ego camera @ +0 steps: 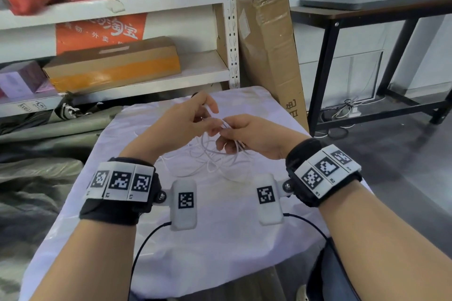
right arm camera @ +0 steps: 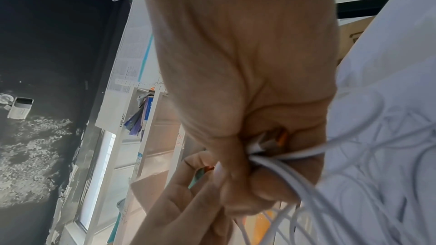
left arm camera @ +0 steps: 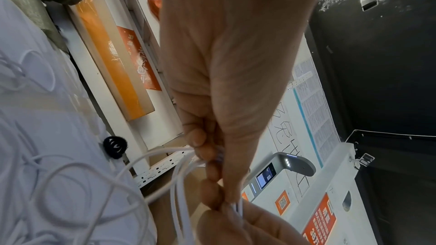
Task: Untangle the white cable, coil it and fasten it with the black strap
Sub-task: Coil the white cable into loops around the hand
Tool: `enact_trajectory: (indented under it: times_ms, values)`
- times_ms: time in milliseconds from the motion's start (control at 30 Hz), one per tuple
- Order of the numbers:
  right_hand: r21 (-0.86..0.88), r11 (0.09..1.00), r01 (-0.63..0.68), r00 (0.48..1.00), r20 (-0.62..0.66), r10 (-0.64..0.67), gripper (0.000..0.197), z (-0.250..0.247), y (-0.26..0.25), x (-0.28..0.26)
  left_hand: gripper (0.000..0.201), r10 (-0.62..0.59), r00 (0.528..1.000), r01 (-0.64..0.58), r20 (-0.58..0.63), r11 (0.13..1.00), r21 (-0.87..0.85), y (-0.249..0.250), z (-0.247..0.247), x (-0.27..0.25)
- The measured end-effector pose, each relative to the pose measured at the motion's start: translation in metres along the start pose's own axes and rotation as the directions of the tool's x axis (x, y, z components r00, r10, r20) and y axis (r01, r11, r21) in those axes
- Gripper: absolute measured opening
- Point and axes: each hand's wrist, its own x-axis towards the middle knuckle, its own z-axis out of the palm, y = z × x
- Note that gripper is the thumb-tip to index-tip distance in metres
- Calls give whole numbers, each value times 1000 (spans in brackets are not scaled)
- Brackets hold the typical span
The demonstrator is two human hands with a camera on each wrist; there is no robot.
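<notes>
we hold both hands up over a white cloth (ego camera: 220,239). the right hand (ego camera: 254,137) grips several gathered turns of the white cable (ego camera: 215,161) in curled fingers; the left hand (ego camera: 186,120) pinches strands just beside it. the rest hangs in loose, crossing loops onto the cloth. the black strap (left arm camera: 115,146) lies at the far edge, untouched. we judge the coiling half done: feed one loop at a time, keep turns even, and shake crossings free first.
</notes>
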Motion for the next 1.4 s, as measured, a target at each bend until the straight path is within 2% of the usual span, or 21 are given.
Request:
enact_trajectory:
  times_ms: [133,200,267,333,467,600,700,767,800,833,900,933,967,1067,1167,1267,1333,1400]
  values:
    - [43,996,-82,996,51,80,26,4,-3,0,27,-27,998,28,58,1000,-10,2,-2,-2]
    - [35,994,-105,989,104,101,31,5,-7,-2,25,-17,998,18,60,1000,-4,2,-3,-3]
    - [-7,994,-109,987,121,109,40,4,-10,-3,22,0,999,-4,43,997,83,0,-4,-3]
    - [-15,996,-90,989,116,91,41,4,-11,-4,18,20,1000,-18,-10,978,206,-4,-3,0]
    - [144,989,-20,991,135,1,42,3,-11,-5,15,85,984,-26,-159,938,345,-15,3,5]
    - [298,955,9,986,157,-58,44,-1,-11,-6,23,46,972,33,-231,945,326,-26,10,7]
    - [407,913,-12,981,184,-69,45,-1,-12,-4,24,-63,945,128,-321,974,187,-29,12,7]
    - [469,883,-22,971,221,-93,45,-2,-12,-3,23,-214,904,184,-370,976,-115,-28,13,7]
    - [484,874,-27,964,244,-106,45,-3,-11,-4,23,-274,906,161,-323,928,-335,-26,13,6]
    - [491,871,-31,957,265,-115,45,-4,-11,-4,22,-296,922,121,-248,832,-542,-22,12,6]
    - [490,870,-44,951,288,-114,45,-6,-10,-5,21,-264,950,41,-167,635,-771,-15,8,4]
    - [490,871,-47,951,290,-111,45,-7,-9,-5,22,-252,954,16,-164,587,-810,-13,7,4]
    - [493,869,-48,951,288,-111,44,-9,-9,-5,23,-248,955,10,-163,575,-818,-13,5,3]
    - [544,838,-50,957,266,-115,41,-14,-8,-6,20,-230,968,68,-104,635,-770,-16,3,1]
    - [648,759,-53,976,193,-96,39,-19,-6,-5,15,-198,979,168,45,668,-725,-19,-3,-3]
    - [710,702,-48,987,144,-78,36,-21,-4,-3,17,-180,969,247,169,677,-694,-17,-10,-10]
    - [702,710,-48,992,120,-51,36,-22,-2,-2,19,-173,971,238,165,610,-756,-17,-13,-14]
    - [667,742,-66,993,115,-15,36,-23,-2,-1,18,-146,981,185,128,502,-845,-16,-15,-13]
